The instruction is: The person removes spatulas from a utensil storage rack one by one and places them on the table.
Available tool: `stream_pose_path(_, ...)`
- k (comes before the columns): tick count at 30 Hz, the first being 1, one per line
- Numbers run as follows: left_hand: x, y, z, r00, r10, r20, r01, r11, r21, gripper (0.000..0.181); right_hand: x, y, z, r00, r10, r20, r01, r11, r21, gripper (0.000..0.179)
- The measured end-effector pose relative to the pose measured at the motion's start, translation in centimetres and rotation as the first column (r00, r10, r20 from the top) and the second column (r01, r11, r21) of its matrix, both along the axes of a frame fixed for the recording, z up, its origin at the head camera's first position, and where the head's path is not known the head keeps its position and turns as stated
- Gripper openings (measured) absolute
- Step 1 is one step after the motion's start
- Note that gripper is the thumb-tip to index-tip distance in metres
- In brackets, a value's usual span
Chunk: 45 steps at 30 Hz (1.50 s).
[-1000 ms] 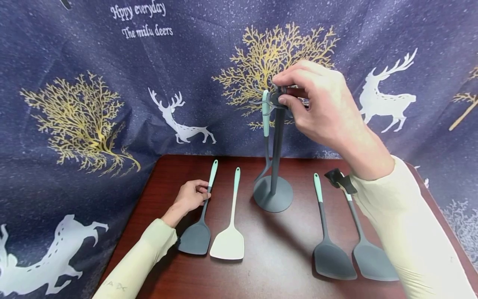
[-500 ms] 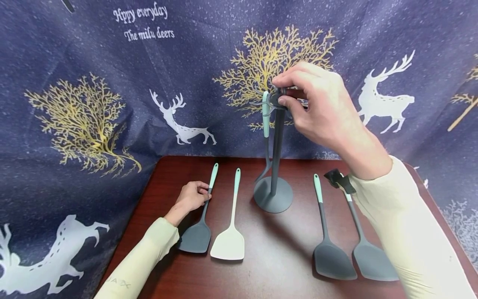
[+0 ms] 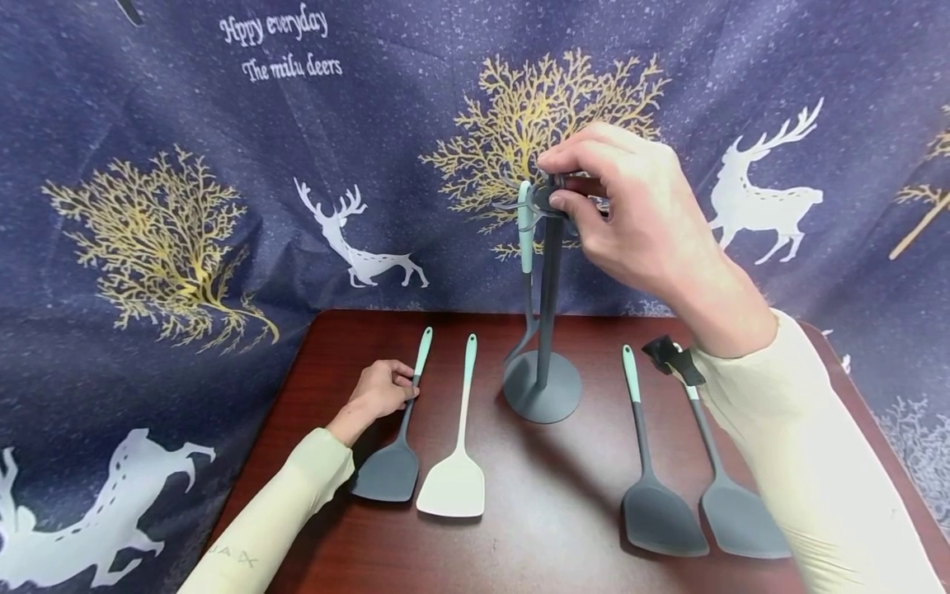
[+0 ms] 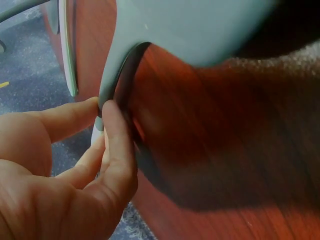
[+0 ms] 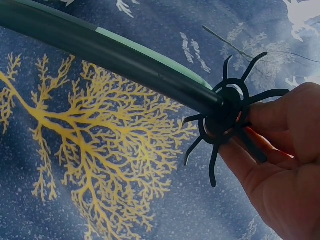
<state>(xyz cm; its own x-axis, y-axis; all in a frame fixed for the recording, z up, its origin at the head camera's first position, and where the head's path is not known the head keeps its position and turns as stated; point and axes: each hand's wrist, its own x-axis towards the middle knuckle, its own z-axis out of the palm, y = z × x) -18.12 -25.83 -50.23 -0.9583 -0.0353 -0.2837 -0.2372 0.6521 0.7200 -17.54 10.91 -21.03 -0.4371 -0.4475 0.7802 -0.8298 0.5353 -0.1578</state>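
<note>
At the left of the table, my left hand [image 3: 380, 389] pinches a dark grey spatula [image 3: 389, 474] at its shaft, just below the mint green grip. Close up in the left wrist view, thumb and fingertips meet on the shaft, and the spatula's shadow falls on the wood beneath. My right hand [image 3: 641, 202] grips the top of a grey utensil stand [image 3: 549, 305]. Curved hooks [image 5: 215, 167] spread out around that top in the right wrist view. From one hook hangs a mint-handled utensil [image 3: 526, 239], its lower end partly behind the pole.
A cream spatula [image 3: 454, 485] lies just right of the held one. Two more grey spatulas [image 3: 660, 516] lie at the right, the outer one partly covered by my right sleeve [image 3: 809, 445]. Behind the reddish-brown table [image 3: 534, 528] hangs a blue deer-patterned cloth [image 3: 460, 107].
The handle end of the left spatula has dipped slightly toward me, and its blade edge has shifted a little upward in view. My right hand stays on the stand's top.
</note>
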Motion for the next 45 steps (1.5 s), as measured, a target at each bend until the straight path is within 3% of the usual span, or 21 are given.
stream_pose_path(45, -0.01, -0.11, -0.12, 0.999, 0.013, 0.038, -0.013, 1.0, 0.0, 0.028, -0.08, 0.01, 0.01, 1.0, -0.008, 0.002, 0.008, 1.0, -0.004, 0.022)
